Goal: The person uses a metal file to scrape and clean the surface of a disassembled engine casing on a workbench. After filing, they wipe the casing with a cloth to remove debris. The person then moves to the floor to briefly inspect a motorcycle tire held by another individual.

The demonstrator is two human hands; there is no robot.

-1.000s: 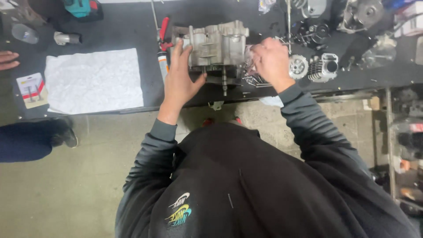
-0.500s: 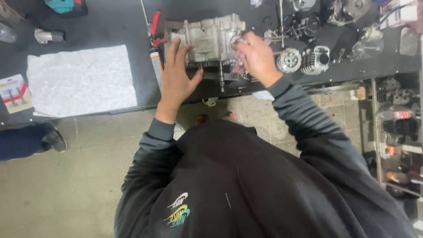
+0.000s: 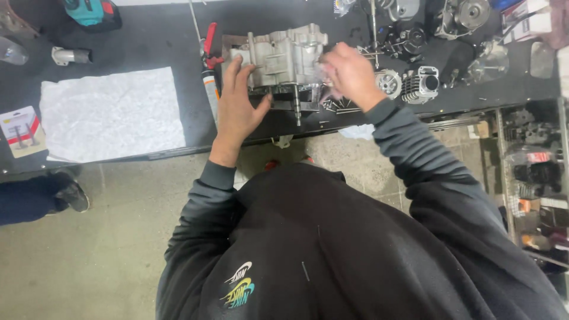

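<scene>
A long black workbench (image 3: 148, 41) runs across the far side of the scene, above a grey concrete floor (image 3: 89, 255). On its left part lies a large white cloth (image 3: 109, 112), flat and crumpled, with a small red and white card pack (image 3: 21, 127) just left of it at the near edge. Near the middle of the bench stands a grey metal engine case (image 3: 284, 56), a steel shaft sticking out of its near side. The left hand (image 3: 237, 109) lies flat against the left side of the case, fingers spread and thumb out toward the shaft. The right hand (image 3: 349, 74) is at the right side of the case, fingers curled together; it is blurred, so I cannot tell what it pinches. Right of this hand sits a finned metal cylinder (image 3: 422, 84) beside a round gear (image 3: 388, 82). Red-handled pliers (image 3: 208, 44) lie just left of the case, and a dark shoe (image 3: 71, 192) shows on the floor at the left.
</scene>
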